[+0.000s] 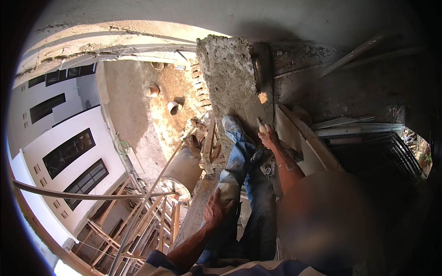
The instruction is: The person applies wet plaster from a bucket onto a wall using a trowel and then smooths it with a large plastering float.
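Note:
My right hand [269, 138] is wrapped round the pale handle of a trowel [252, 109], whose metal blade lies on the rough grey concrete ledge [225, 73] just beyond my feet. My left hand [216, 211] rests on the dusty knee of my blue jeans [230, 179], its fingers loosely spread. One shoe [232, 126] is planted on the ledge; the other is partly shadowed near the trowel hand.
Left and below lie a dirt yard [129, 106] with buckets [174, 107], a large drum [182, 168], timber scaffolding [110, 234] and a white building [78, 129]. Wooden boards [313, 142] and dark metal frames [382, 156] stand at the right. A blurred round area covers the lower right.

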`<state>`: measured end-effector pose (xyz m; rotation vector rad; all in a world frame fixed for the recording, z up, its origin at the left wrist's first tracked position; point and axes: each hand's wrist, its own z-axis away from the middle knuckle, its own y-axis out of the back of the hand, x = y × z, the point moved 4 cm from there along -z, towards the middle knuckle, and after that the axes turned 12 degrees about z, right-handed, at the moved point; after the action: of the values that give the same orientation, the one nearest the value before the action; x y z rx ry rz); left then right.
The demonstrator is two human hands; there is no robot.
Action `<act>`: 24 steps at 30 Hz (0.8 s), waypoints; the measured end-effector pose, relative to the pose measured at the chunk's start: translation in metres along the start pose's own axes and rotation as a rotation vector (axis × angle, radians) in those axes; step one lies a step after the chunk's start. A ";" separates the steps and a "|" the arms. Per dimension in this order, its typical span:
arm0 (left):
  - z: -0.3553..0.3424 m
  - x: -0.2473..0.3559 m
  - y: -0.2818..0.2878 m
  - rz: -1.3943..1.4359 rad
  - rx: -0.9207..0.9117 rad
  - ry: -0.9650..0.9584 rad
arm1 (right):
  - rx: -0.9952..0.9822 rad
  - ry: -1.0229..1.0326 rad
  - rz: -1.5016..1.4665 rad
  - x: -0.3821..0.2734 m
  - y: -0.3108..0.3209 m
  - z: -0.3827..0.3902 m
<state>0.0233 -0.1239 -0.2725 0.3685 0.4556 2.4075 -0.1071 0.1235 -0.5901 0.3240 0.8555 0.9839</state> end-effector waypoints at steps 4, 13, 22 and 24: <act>-0.001 -0.027 0.003 -0.005 0.084 0.089 | 0.094 0.188 -0.214 -0.108 -0.023 -0.159; -0.003 0.003 0.000 0.006 0.126 -0.079 | -0.148 0.032 0.331 -0.107 -0.010 -0.095; 0.000 0.003 -0.003 -0.018 0.133 -0.286 | -0.278 -0.299 -0.068 -0.062 0.070 0.322; 0.002 0.009 0.006 0.002 0.233 -0.403 | -0.365 -0.315 -0.143 -0.041 0.037 0.388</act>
<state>0.0140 -0.1219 -0.2666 0.9338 0.5478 2.2077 0.1531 0.1584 -0.2995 0.0985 0.3962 0.9052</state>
